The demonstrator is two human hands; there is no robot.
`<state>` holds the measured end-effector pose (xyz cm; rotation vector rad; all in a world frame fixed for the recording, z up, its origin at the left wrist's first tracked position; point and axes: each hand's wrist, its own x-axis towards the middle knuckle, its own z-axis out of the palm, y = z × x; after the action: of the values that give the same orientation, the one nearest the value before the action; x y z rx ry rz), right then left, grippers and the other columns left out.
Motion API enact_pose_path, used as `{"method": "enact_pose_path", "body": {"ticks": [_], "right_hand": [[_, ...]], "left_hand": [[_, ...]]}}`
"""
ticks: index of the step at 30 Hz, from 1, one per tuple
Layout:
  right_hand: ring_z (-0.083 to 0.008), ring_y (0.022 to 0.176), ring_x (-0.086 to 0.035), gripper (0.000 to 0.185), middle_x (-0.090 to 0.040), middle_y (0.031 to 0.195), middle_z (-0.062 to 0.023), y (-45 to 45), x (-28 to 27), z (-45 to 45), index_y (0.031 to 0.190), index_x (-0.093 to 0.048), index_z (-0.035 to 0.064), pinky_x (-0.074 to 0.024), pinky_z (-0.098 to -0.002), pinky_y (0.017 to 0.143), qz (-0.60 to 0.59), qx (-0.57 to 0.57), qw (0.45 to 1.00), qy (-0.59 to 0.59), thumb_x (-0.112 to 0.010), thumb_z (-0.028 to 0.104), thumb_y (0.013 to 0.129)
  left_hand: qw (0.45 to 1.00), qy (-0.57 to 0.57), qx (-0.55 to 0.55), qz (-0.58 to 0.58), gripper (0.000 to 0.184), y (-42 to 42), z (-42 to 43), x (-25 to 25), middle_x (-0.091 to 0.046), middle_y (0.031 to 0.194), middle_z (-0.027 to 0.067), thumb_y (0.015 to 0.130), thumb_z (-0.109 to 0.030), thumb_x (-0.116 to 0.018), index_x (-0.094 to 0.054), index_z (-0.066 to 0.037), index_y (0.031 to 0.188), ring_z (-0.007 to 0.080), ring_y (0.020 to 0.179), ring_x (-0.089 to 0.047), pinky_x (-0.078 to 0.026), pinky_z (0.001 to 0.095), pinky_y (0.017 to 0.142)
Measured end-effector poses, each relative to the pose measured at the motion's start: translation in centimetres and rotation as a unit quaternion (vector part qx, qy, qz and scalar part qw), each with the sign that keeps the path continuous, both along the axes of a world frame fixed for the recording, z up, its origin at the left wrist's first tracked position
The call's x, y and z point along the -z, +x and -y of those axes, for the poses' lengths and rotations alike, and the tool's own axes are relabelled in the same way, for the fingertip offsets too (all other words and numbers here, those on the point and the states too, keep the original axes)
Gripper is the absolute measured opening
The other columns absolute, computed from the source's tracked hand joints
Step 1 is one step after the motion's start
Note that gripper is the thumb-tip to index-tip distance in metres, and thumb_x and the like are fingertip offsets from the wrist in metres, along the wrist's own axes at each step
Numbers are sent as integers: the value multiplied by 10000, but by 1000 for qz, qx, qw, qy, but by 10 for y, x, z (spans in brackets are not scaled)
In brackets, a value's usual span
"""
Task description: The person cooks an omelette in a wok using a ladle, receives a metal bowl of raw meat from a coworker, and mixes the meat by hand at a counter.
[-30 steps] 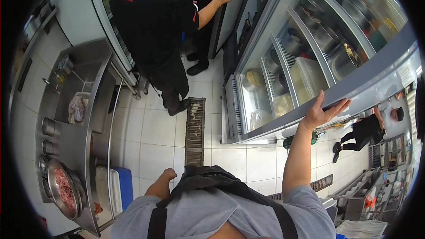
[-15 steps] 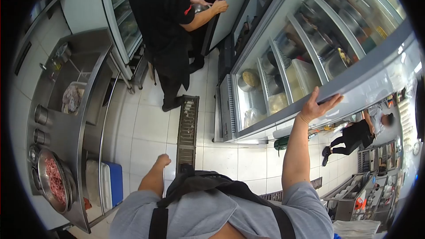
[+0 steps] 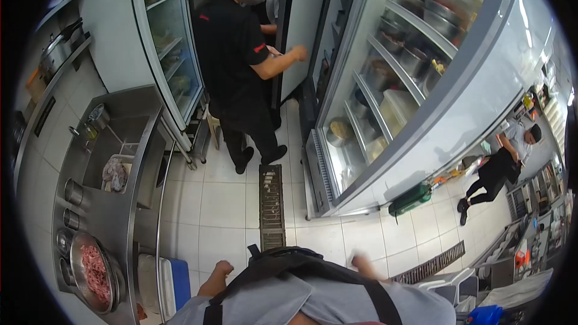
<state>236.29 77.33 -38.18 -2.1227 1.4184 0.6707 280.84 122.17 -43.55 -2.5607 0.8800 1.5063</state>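
My left hand (image 3: 223,268) hangs low beside my apron (image 3: 289,259), its fingers curled in with nothing showing in them. On the other side, my right hand (image 3: 363,263) is held low over the tiled floor, blurred by motion, so its fingers cannot be made out. Neither hand touches anything that I can see. Ahead to the right stands a glass-fronted refrigerator (image 3: 481,66), its shelves holding metal pots and containers. A metal bowl of raw meat (image 3: 95,275) rests on the steel counter to my left.
A person in black (image 3: 232,66) stands ahead by an open dark door (image 3: 295,30). Along the left runs a steel sink counter (image 3: 141,138). A floor drain (image 3: 271,204) lies in front of me. Another person (image 3: 497,171) stands far right, past a green cylinder (image 3: 409,200).
My right hand has come off the refrigerator's edge and dropped to my side. My left hand stays low. The person in black has turned and stands more upright.
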Motion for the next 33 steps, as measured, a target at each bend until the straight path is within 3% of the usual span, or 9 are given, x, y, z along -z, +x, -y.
{"method": "enact_pose_path", "body": {"ticks": [5,9,16,18,19,22,25,28,33], "right_hand": [[-326,1022,-582,387,-608,1098,-178,-52,-4,-138,1153,-567,61,-450,-434,895,-45,-104,989,92,-574,279,833],[-340,955,-617,343,-656,996,-167,-30,-2,-90,1010,-678,78,-479,-458,850,41,-71,995,-51,-620,323,778],[-313,830,-666,376,-682,893,-179,114,-122,32,1032,-678,51,-526,-386,781,288,128,933,-173,-689,278,732],[-315,828,-664,369,-684,896,-171,137,-128,40,1039,-674,49,-525,-391,768,335,67,925,-167,-679,285,755],[-324,831,-660,367,-684,901,-169,147,-133,37,1046,-672,53,-523,-395,767,347,54,926,-142,-674,285,762],[-349,893,-636,353,-681,938,-157,147,-110,23,1053,-675,85,-505,-423,818,240,-41,964,-106,-643,302,777],[-349,951,-620,349,-675,973,-159,111,-80,-3,1039,-684,107,-488,-428,876,119,-108,986,-45,-632,321,768],[-330,1024,-601,350,-649,1062,-159,82,-64,7,1073,-666,117,-487,-423,892,47,-98,994,-9,-607,275,766],[-338,965,-620,322,-664,1007,-173,61,-61,29,1001,-695,80,-485,-408,893,104,-4,990,-89,-652,267,742]], "left_hand": [[994,80,-67,-43,221,5,-39,9,-631,746,171,758,-200,-536,-647,-9,741,267,565,-617,-503,408,526],[938,241,-202,-145,252,14,-28,35,-599,717,149,803,-251,-548,-624,-17,754,237,529,-550,-448,393,464],[991,-82,108,-13,259,64,64,12,-660,942,155,756,-192,-566,-662,2,898,278,690,-664,-559,374,574],[986,-63,-149,-26,342,52,100,5,-660,991,158,733,-182,-581,-656,-5,1016,290,739,-678,-575,365,608],[986,-63,-152,-30,342,50,115,1,-660,991,158,733,-182,-581,-656,-5,1016,290,739,-678,-575,365,608],[985,-151,-84,11,382,27,146,-16,-659,967,164,726,-203,-606,-640,-6,1052,285,746,-678,-566,372,590],[960,-268,83,-26,399,24,122,44,-671,955,155,720,-280,-618,-659,-25,1024,296,792,-675,-556,388,646],[993,-46,103,32,426,4,111,49,-680,948,149,708,-363,-616,-681,-50,988,299,845,-668,-539,394,716],[995,69,64,-22,397,16,59,35,-683,940,152,712,-364,-595,-687,-38,919,300,832,-665,-530,383,714]]}}
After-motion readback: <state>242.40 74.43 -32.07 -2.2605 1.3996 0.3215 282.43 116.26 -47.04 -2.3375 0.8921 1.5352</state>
